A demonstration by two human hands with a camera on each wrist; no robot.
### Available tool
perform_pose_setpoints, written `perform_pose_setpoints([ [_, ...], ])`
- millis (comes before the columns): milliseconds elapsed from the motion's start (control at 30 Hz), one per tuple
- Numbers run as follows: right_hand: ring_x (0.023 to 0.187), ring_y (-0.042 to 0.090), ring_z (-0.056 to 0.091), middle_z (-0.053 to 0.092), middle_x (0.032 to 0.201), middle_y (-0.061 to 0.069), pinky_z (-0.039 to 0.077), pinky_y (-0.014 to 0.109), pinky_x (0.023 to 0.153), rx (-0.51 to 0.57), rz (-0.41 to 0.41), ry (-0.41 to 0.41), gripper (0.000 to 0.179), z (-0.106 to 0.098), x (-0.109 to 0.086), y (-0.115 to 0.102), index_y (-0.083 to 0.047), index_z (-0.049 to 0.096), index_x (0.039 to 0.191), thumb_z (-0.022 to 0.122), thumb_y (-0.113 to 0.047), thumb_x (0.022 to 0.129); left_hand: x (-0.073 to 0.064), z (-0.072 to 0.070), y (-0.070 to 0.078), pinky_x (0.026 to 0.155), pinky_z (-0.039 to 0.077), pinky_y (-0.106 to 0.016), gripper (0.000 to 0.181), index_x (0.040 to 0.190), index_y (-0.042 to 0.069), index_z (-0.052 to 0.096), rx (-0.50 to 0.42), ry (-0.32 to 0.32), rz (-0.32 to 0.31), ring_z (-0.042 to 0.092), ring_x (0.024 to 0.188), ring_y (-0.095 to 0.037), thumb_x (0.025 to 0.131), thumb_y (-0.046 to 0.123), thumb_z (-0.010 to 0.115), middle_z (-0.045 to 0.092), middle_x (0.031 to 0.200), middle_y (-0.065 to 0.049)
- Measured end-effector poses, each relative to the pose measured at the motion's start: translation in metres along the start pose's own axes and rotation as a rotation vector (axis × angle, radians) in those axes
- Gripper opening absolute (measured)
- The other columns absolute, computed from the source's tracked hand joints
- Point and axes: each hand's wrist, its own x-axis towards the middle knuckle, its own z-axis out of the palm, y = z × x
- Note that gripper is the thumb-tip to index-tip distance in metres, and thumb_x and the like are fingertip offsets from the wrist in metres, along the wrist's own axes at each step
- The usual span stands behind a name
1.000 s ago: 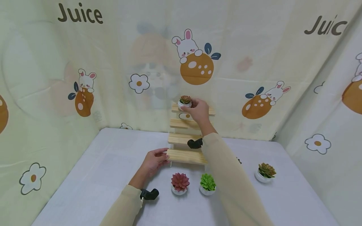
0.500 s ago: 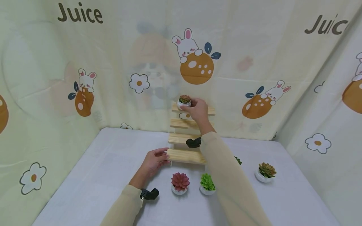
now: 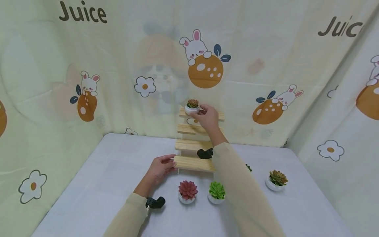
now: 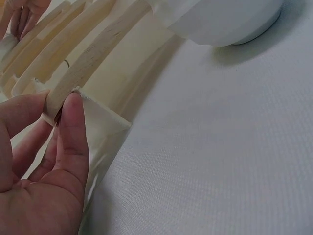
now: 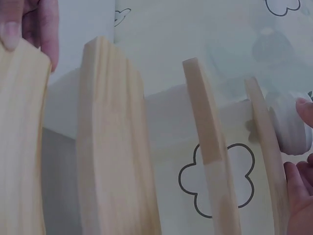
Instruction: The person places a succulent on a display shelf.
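Observation:
My left hand (image 3: 160, 169) pinches the left end of the lowest board of a stepped wooden shelf (image 3: 193, 163); in the left wrist view thumb and fingers (image 4: 72, 129) meet around the board's end. On the left part of the top board stands a reddish-green succulent (image 3: 192, 104) in a white pot (image 5: 288, 125). My right hand (image 3: 208, 118) is beside that pot, thumb at its front and the other fingers slightly apart from its side. In front of the shelf are a red succulent (image 3: 188, 190) and a bright green succulent (image 3: 217, 190), both in white pots.
A brownish-green succulent (image 3: 278, 178) in a white pot stands on the right of the white table (image 3: 118, 158). Another green plant (image 3: 248, 167) is mostly hidden behind the right sleeve. A printed curtain (image 3: 148, 115) hangs close behind the shelf.
The potted succulent on the top board has shifted slightly left. My right hand's fingers have loosened from its side. The left hand keeps its hold on the lowest board.

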Motion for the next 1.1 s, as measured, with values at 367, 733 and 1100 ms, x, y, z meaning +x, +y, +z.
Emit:
perform_pose_setpoints([
  [367, 0.128, 0.029, 0.063, 0.062, 0.142, 0.017, 0.055, 0.04, 0.107, 0.117, -0.041, -0.01, 0.065, -0.022, -0.032, 0.011, -0.001, 0.061, 0.139, 0.085, -0.029, 0.086, -0.002, 0.0, 0.0, 0.087, 0.064, -0.034, 0.044, 0.14, 0.003, 0.061, 0.011, -0.013, 0.015, 0.071, 0.094, -0.019, 0.097, 0.002, 0.067, 0.068, 0.12, -0.018],
  [733, 0.132, 0.029, 0.061, 0.063, 0.142, 0.014, 0.055, 0.03, 0.106, 0.137, -0.087, -0.054, 0.061, -0.05, -0.07, 0.027, -0.004, 0.061, 0.14, 0.083, -0.028, 0.088, -0.001, 0.0, 0.0, 0.085, 0.065, -0.033, 0.041, 0.138, 0.002, 0.062, 0.003, -0.003, 0.011, 0.071, 0.092, -0.019, 0.097, 0.001, 0.067, 0.068, 0.118, -0.017],
  [1100, 0.136, 0.031, 0.057, 0.059, 0.146, 0.019, 0.053, 0.009, 0.094, 0.159, -0.06, -0.049, 0.065, -0.088, -0.109, 0.06, -0.002, 0.057, 0.143, 0.081, -0.029, 0.089, -0.002, 0.001, 0.0, 0.085, 0.065, -0.035, 0.042, 0.137, -0.001, 0.062, -0.018, -0.003, 0.022, 0.07, 0.092, -0.019, 0.095, -0.003, 0.067, 0.067, 0.112, -0.015],
])
